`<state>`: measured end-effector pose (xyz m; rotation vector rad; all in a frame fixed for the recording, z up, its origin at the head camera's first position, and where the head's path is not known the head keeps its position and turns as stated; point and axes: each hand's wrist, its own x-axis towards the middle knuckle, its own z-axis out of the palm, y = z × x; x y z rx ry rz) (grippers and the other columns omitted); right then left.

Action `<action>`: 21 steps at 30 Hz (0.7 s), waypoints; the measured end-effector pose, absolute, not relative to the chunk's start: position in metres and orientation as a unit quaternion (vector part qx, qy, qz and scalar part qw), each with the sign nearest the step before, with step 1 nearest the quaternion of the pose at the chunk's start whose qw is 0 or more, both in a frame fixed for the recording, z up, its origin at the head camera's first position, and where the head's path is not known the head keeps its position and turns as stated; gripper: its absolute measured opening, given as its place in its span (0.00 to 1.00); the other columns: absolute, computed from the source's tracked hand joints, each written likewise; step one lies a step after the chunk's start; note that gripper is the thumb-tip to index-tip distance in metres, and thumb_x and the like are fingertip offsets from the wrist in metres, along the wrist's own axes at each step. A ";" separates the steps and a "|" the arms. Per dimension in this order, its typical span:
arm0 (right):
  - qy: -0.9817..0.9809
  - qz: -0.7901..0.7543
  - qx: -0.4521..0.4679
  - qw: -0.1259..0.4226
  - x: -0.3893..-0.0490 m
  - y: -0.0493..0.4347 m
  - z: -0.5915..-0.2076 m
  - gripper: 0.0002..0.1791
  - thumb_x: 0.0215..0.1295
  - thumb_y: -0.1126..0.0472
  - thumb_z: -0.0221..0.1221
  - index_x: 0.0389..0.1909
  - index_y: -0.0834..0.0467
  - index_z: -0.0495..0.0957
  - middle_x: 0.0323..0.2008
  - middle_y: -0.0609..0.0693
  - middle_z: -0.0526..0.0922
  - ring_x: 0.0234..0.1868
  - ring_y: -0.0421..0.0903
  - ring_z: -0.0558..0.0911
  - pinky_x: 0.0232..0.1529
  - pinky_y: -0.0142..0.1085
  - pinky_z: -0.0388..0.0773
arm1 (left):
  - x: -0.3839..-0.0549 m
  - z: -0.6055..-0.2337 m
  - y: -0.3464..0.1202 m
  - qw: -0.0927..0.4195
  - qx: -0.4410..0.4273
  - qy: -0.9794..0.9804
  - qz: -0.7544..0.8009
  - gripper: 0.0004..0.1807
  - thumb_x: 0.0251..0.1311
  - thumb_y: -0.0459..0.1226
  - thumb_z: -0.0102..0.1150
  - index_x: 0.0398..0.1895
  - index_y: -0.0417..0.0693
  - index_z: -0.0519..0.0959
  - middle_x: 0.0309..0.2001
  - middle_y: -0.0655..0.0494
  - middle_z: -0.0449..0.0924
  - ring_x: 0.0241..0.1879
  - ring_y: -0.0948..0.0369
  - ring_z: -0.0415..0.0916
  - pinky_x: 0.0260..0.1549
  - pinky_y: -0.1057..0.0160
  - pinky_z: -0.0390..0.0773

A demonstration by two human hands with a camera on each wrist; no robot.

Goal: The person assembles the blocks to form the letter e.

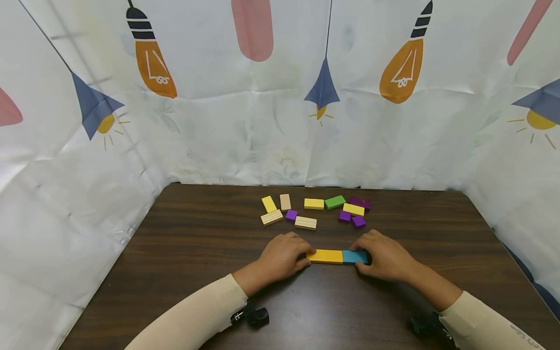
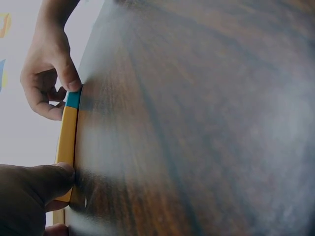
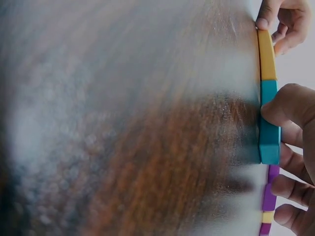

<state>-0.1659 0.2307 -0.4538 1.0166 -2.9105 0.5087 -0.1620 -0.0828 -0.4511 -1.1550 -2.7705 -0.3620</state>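
Note:
On the dark table, a yellow block (image 1: 325,256) and a blue block (image 1: 355,257) lie end to end in a line. My left hand (image 1: 286,256) pinches the outer end of the yellow block between thumb and fingers. The blue block is gripped by my right hand (image 1: 385,255), its thumb (image 3: 281,107) on the near side and fingers on the far side. Seen from the left wrist, the two blocks touch where yellow (image 2: 68,137) meets blue (image 2: 73,100).
Behind the hands lie several loose blocks: yellow (image 1: 314,203), green (image 1: 335,202), purple (image 1: 358,222) and plain wood (image 1: 306,223). A patterned white cloth (image 1: 280,136) hangs along the table's back edge. Each wrist carries a small dark camera.

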 end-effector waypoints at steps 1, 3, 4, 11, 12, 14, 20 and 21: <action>-0.931 0.163 0.325 0.009 -0.166 0.231 -0.454 0.15 0.58 0.51 0.72 0.46 0.46 0.85 0.43 0.35 0.81 0.43 0.38 0.73 0.41 0.38 0.78 | -0.162 -0.451 -0.083 0.059 -0.381 -0.915 -0.119 0.13 0.67 0.46 0.67 0.52 0.57 0.87 0.50 0.63 0.86 0.52 0.58 0.79 0.50 0.55 0.78; -0.932 0.163 0.325 0.010 -0.165 0.230 -0.454 0.15 0.58 0.51 0.72 0.46 0.46 0.85 0.43 0.35 0.81 0.43 0.39 0.74 0.41 0.39 0.78 | -0.162 -0.452 -0.083 0.060 -0.382 -0.915 -0.118 0.13 0.67 0.46 0.67 0.52 0.57 0.87 0.50 0.63 0.86 0.51 0.58 0.79 0.50 0.55 0.78; -0.932 0.163 0.325 0.010 -0.165 0.230 -0.453 0.15 0.58 0.51 0.72 0.46 0.46 0.85 0.43 0.36 0.81 0.43 0.39 0.74 0.41 0.39 0.79 | -0.162 -0.452 -0.083 0.060 -0.382 -0.914 -0.118 0.13 0.67 0.46 0.67 0.52 0.57 0.87 0.50 0.63 0.86 0.51 0.58 0.79 0.50 0.55 0.78; -0.931 0.161 0.328 0.010 -0.166 0.230 -0.451 0.17 0.58 0.49 0.73 0.47 0.46 0.85 0.43 0.36 0.82 0.44 0.40 0.75 0.42 0.41 0.80 | -0.162 -0.452 -0.083 0.056 -0.381 -0.915 -0.119 0.13 0.68 0.46 0.67 0.52 0.57 0.87 0.51 0.64 0.86 0.52 0.57 0.78 0.51 0.55 0.78; -0.931 0.161 0.328 0.008 -0.166 0.230 -0.450 0.17 0.58 0.48 0.73 0.47 0.46 0.85 0.44 0.36 0.82 0.45 0.40 0.74 0.42 0.40 0.80 | -0.162 -0.452 -0.083 0.055 -0.381 -0.915 -0.119 0.13 0.68 0.46 0.67 0.52 0.57 0.87 0.51 0.63 0.86 0.52 0.57 0.78 0.51 0.55 0.78; -0.930 0.161 0.330 0.009 -0.167 0.231 -0.450 0.18 0.58 0.47 0.73 0.48 0.46 0.85 0.44 0.36 0.82 0.45 0.40 0.75 0.42 0.41 0.80 | -0.162 -0.452 -0.083 0.053 -0.381 -0.915 -0.119 0.13 0.68 0.46 0.67 0.52 0.57 0.87 0.51 0.63 0.86 0.53 0.57 0.78 0.51 0.55 0.78; -0.930 0.167 0.326 0.009 -0.175 0.233 -0.444 0.20 0.60 0.46 0.72 0.50 0.48 0.85 0.47 0.38 0.84 0.48 0.42 0.75 0.44 0.42 0.80 | -0.163 -0.451 -0.083 0.053 -0.382 -0.915 -0.116 0.13 0.68 0.46 0.67 0.52 0.57 0.87 0.51 0.63 0.86 0.53 0.57 0.78 0.52 0.55 0.78; -0.931 0.168 0.325 0.010 -0.178 0.232 -0.443 0.20 0.60 0.46 0.72 0.51 0.49 0.85 0.47 0.39 0.84 0.48 0.43 0.76 0.45 0.43 0.80 | -0.163 -0.451 -0.083 0.053 -0.382 -0.915 -0.116 0.13 0.68 0.46 0.67 0.52 0.57 0.87 0.51 0.63 0.86 0.52 0.57 0.78 0.51 0.55 0.78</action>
